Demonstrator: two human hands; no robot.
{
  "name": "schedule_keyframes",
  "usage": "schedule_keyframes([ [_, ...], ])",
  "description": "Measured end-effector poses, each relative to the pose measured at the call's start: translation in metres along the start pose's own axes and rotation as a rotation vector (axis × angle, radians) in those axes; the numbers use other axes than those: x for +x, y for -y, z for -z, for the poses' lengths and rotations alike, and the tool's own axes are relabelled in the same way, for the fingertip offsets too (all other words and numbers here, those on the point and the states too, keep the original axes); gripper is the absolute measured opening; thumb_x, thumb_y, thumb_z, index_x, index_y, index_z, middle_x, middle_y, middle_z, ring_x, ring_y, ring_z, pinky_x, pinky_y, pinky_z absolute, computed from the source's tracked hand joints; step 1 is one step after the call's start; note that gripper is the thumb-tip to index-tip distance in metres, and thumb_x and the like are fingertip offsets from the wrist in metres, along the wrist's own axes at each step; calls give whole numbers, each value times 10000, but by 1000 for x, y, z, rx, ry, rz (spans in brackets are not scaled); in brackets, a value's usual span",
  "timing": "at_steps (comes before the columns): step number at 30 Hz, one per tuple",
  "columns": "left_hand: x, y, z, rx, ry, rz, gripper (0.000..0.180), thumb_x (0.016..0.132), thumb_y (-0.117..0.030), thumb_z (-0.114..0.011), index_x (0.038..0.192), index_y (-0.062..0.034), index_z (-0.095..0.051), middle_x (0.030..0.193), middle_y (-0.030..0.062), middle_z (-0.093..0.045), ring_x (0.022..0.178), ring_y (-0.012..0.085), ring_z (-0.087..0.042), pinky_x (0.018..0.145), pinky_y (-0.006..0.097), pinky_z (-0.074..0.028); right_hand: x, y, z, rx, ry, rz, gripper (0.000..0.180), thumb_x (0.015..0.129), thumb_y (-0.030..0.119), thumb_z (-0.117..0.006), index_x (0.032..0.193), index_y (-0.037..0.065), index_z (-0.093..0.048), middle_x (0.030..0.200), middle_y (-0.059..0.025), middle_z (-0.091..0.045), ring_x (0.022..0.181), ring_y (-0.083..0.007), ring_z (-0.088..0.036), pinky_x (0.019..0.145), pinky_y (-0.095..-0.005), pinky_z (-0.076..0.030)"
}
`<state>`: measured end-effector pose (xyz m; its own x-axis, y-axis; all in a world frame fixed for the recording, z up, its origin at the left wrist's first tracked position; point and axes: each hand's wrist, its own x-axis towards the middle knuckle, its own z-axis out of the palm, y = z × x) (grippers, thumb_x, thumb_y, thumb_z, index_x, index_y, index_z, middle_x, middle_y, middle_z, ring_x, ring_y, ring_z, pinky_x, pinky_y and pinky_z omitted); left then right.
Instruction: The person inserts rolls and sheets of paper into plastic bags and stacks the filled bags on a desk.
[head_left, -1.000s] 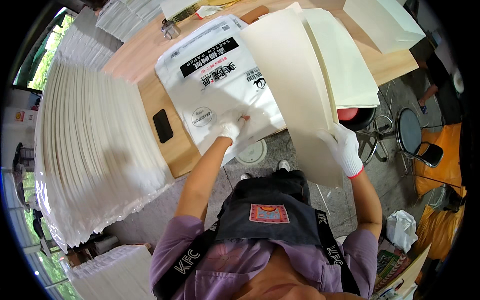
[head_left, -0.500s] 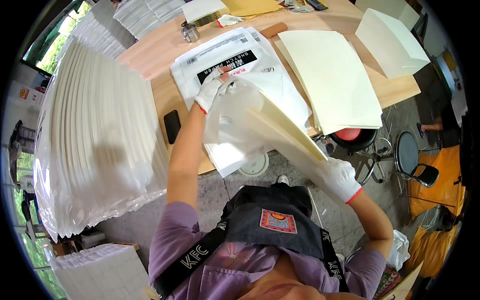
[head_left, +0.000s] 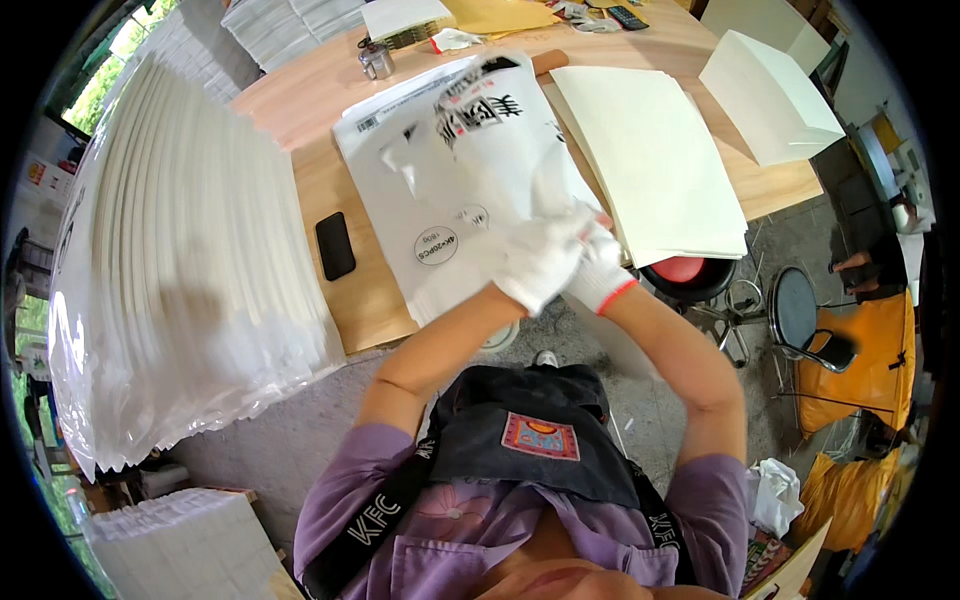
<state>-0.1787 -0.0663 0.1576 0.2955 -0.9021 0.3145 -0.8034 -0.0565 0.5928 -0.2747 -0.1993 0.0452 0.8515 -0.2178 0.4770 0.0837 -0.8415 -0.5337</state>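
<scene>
At the near edge of the wooden table (head_left: 355,305), the white-gloved left hand (head_left: 540,262) and right hand (head_left: 601,268) meet, overlapping in view, at the near right corner of a white printed bag (head_left: 510,180). Fingers are blurred; whether spread or pinching cannot be determined. The bag lies, rumpled, over white packaging (head_left: 425,275), between a black phone (head_left: 335,246) on the left and cream sheets (head_left: 650,160) on the right.
</scene>
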Motion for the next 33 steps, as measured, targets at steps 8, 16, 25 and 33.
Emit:
schedule_keyframes([
  [8, -105, 135, 15, -701, -339, 514, 138, 873, -69, -570, 953, -91, -681, 886, 78, -706, 685, 150, -608, 608, 265, -488, 54, 29, 41, 592, 192, -580, 164, 890, 160, -579, 942, 23, -654, 840, -147, -649, 819, -205, -636, 822, -347, -509],
  [16, -30, 1, 27, -395, -206, -373, 260, 767, 22, -541, 988, -60, -650, 873, 102, -682, 743, 233, -641, 678, 301, -514, 69, 6, -27, -73, -12, -166, 239, 866, 164, -605, 1045, 5, -608, 1016, -156, -607, 1005, -247, -583, 895, -389, -477],
  [25, -16, 127, -31, -474, -168, -9, 172, 837, -59, -571, 981, -132, -630, 781, 92, -650, 726, 250, -642, 705, 382, -521, 23, 68, -3, -488, -142, 148, 418, 819, 185, -626, 1197, 27, -549, 1176, -169, -566, 1141, -302, -523, 954, -443, -443],
  [33, -177, 145, -31, 502, -364, 208, 260, 785, -201, -641, 1032, -126, -616, 933, 90, -580, 873, 283, -566, 763, 397, -468, -11, -66, 21, -473, 257, -479, 245, 841, 197, -550, 1053, 99, -621, 811, -168, -668, 775, -350, -663, 674, -454, -523],
])
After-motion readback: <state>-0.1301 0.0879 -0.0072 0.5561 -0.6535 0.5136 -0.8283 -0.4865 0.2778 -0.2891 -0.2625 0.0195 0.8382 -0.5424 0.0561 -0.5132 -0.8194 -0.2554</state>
